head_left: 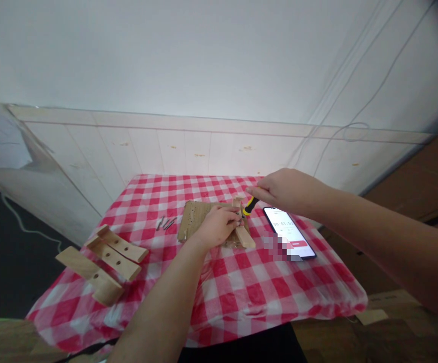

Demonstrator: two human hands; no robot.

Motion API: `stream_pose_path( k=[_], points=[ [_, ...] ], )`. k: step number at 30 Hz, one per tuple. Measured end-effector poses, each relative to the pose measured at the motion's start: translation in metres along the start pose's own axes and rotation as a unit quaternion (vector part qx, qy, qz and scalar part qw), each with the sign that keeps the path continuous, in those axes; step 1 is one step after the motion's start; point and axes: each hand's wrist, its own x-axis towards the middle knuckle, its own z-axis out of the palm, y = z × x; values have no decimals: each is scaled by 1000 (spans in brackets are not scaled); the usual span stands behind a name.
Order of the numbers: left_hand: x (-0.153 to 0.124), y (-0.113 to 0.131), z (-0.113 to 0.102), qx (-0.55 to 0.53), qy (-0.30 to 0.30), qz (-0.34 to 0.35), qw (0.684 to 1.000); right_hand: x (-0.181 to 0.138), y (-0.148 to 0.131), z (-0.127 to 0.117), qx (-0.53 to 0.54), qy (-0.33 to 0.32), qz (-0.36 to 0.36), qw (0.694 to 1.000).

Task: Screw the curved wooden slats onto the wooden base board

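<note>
My right hand (275,186) is closed round the handle of a yellow and black screwdriver (248,207), which slants down to the left. Its tip comes down at a pale wooden piece (244,237), where my left hand (221,224) has its fingers gripped on the wood; a small part at the fingertips is too tiny to make out. Under the wood and my left hand lies a cardboard sheet (194,217) dotted with small holes. Several thin metal screws (166,223) lie on the cloth left of the cardboard.
A red and white checked cloth (249,290) covers the table. Several shaped wooden pieces with holes (107,252) sit at the left. A phone (289,229) showing a timer lies on the right, near my right forearm. A white panelled wall (188,146) stands behind the table.
</note>
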Motion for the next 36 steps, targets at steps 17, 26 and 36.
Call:
stream_pose_path(
  k=[17,26,36],
  points=[
    [0,5,-3,-2,-26,-16,1000,-6,4,9,73,62,-64,993],
    [1,5,-3,-5,-29,-18,999,-6,-2,15,186,56,-42,980],
    [1,3,-2,-7,-13,-2,1000,-6,5,-2,168,29,-57,984]
  ],
)
